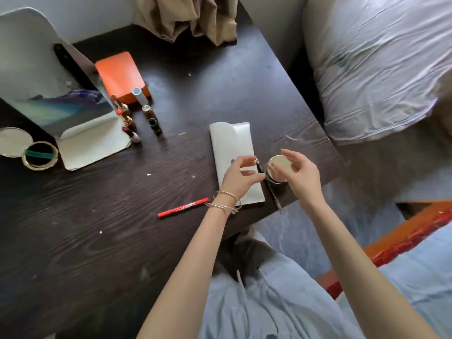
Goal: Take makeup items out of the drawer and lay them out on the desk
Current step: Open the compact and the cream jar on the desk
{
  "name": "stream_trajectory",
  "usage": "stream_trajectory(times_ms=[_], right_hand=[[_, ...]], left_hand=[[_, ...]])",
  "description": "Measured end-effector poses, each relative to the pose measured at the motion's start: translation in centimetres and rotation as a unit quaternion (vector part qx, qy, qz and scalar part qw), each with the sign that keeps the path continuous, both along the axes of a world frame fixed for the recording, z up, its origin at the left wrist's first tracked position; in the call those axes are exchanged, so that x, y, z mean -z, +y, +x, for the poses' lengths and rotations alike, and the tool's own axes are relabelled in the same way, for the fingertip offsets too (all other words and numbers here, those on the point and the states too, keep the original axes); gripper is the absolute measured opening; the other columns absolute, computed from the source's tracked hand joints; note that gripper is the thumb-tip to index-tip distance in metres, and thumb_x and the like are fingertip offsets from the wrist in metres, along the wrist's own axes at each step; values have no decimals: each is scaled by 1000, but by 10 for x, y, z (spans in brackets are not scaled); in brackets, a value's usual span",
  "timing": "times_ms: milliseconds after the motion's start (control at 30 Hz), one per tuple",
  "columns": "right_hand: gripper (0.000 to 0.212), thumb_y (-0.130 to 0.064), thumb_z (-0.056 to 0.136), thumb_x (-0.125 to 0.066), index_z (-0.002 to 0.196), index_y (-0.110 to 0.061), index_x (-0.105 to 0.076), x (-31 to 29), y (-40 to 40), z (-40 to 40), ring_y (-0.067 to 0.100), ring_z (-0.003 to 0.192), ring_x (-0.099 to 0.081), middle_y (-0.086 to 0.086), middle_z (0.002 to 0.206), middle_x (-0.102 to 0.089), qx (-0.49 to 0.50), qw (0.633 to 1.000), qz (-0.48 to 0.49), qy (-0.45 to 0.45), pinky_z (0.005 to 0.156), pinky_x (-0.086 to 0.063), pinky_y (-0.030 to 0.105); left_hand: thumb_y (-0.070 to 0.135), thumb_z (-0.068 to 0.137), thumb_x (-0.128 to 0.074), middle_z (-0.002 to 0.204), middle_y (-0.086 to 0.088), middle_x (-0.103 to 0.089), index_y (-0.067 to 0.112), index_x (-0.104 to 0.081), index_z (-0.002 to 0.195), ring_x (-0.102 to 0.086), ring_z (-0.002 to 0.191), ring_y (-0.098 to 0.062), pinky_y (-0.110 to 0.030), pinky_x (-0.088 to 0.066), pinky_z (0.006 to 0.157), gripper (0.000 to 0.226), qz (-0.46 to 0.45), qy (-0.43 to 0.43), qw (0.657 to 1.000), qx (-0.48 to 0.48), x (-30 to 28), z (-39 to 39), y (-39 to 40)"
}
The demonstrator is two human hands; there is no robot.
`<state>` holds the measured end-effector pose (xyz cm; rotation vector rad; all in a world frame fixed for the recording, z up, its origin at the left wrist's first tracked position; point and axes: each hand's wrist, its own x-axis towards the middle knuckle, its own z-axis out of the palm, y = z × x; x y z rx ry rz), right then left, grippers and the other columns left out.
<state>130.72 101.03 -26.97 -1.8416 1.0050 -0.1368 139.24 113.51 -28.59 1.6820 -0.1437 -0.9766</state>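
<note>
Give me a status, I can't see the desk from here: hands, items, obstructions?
Left hand open over white pouch. Right hand open beside round compact. Red pencil laid out. Nothing in the way.

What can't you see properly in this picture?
All in the head view:
- Drawer: not visible anywhere.
- Thin stick: its middle hides behind the left hand.
- Round compact: partly covered by the right hand.
- Red pencil: lettering too blurred to read.
- Gold tin: cut off by the left edge.
</note>
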Motion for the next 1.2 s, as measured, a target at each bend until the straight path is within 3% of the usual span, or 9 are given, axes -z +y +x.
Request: stream_trajectory(times_ms=[67,167,300,500,633,733,833,1000,1200], right_hand=[[46,-15,80,-72,124,-17,-59,14,-13,-5,9,113,-51,1,131,-54,-31,999,-16,23,89,-37,9],[60,-20,76,-76,131,-14,-52,37,-26,-9,14,133,-38,3,143,-41,-101,993,-37,57,100,-28,17],[77,-21,73,-78,140,-18,-40,61,-32,-8,21,139,-24,7,148,-30,-172,981,-41,84,103,-19,22],[76,-24,73,-76,140,-15,-40,60,-34,4,20,125,-40,4,134,-46,-161,980,-98,63,95,-29,19],[81,-28,73,-78,141,-12,-36,36,-26,19,15,125,-43,3,136,-47,-147,986,-73,12,100,-35,22],[82,-27,74,-78,142,-13,-35,19,-10,33,7,120,-43,-1,133,-48,-170,984,-42,0,93,-32,10],[79,-27,74,-78,141,-14,-37,3,16,48,2,111,-43,-9,121,-48,-203,979,-22,-13,84,-31,0],[80,-27,73,-79,141,-12,-39,-12,76,71,7,112,-48,1,132,-53,-243,969,-14,-32,94,-36,16],[81,-29,73,-79,142,-14,-40,-22,151,94,10,122,-48,-1,134,-52,-282,959,-2,-33,99,-35,19]], left_hand=[[7,80,-70,128,-7,-54,11,-50,127,-58,96,-16,-16,-46,78,50,11,7,1000,2,7,-8,-15],[9,79,-72,128,-6,-54,12,-50,128,-59,97,-16,-16,-47,77,53,21,19,1000,-10,17,-16,-32],[4,80,-69,128,-10,-53,9,-49,129,-58,97,-17,-11,-47,72,53,33,33,998,-38,25,-21,-42],[9,82,-68,126,-8,-55,11,-50,128,-56,105,-16,-30,-50,93,50,40,39,996,-72,31,-18,-43],[21,93,-55,123,-6,-55,12,-49,128,-55,116,-22,-29,-51,88,37,5,108,985,-134,18,-8,-40],[30,97,-48,125,-6,-57,14,-51,128,-59,112,-22,-33,-54,87,35,-23,123,978,-165,8,1,-29],[35,97,-45,117,-4,-62,21,-55,124,-61,107,-21,-36,-56,85,32,-62,149,962,-218,-6,9,-8],[41,99,-35,109,-1,-65,22,-53,125,-64,96,-15,-29,-57,69,37,-134,221,926,-274,-16,22,49],[52,95,-36,111,0,-66,18,-53,130,-66,100,-15,-30,-54,80,53,-224,315,863,-326,-20,39,128]])
